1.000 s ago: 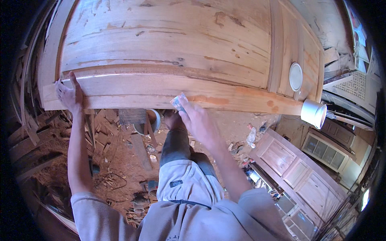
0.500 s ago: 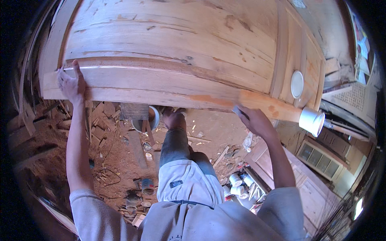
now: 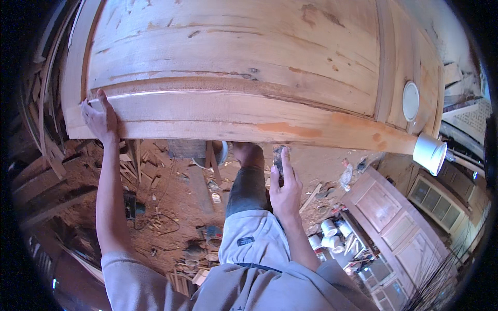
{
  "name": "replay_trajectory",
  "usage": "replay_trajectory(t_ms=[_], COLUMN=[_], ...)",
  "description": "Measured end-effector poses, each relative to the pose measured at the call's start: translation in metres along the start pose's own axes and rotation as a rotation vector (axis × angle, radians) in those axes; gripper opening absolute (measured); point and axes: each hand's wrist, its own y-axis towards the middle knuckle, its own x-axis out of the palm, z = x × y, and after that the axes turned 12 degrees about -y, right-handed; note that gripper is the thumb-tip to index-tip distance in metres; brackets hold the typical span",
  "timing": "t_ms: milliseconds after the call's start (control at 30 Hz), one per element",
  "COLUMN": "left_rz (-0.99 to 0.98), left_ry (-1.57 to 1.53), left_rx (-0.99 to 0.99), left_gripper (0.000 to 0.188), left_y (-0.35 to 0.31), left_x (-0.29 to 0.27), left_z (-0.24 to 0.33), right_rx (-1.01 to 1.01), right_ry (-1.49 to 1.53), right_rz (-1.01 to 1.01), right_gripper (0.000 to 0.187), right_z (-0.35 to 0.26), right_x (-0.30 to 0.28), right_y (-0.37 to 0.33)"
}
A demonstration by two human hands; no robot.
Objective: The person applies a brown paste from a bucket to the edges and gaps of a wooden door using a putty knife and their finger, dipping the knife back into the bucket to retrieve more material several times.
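- Pale wood is filling the upper part of my head view: a panelled door point(image 3: 228, 49) is spanning it, its near edge board point(image 3: 197, 111) crossing from left to right.
- I'm seeing the left hand point(image 3: 104, 119) resting on that board near its left end, thumb and fingers standing apart.
- The right hand point(image 3: 285, 189) is clamping a small flat hand tool point(image 3: 279, 155) between thumb and fingers, just below the board's lower edge; I cannot tell whether tool and board are touching.
- An orange-brown smear point(image 3: 290, 128) is marking the board.
- A round white lid point(image 3: 410, 101) is lying on the door.
- A white tub point(image 3: 429, 154) is sitting by its right end.
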Motion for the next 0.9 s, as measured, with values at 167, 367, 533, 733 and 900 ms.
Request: replay_trajectory(t_ms=[167,367,533,733,900], left_rz=[0.007,0.002,-0.013,-0.009,-0.004], left_ry=[0.023,0.03,0.015,0.038,0.036], left_rx=[-0.004,-0.016,-0.03,-0.017,-0.011], left_gripper=[0.096,0.097,0.097,0.096,0.096], left_y=[0.0,-0.001,-0.001,0.002,-0.001], left_x=[0.007,0.0,0.003,0.003,0.004], left_z=[0.004,-0.003,-0.002,-0.002,-0.002], right_rx=[0.036,0.003,-0.03,-0.025,-0.068], right_ry=[-0.132,-0.064,-0.058,-0.066,-0.031], right_rz=[-0.024,-0.056,0.023,0.097,0.146], right_gripper=[0.049,0.05,0.05,0.05,0.05], right_z=[-0.007,0.02,0.014,0.037,0.038], right_x=[0.016,0.014,0.009,0.036,0.013], right_y=[0.008,-0.011,0.007,-0.007,-0.007])
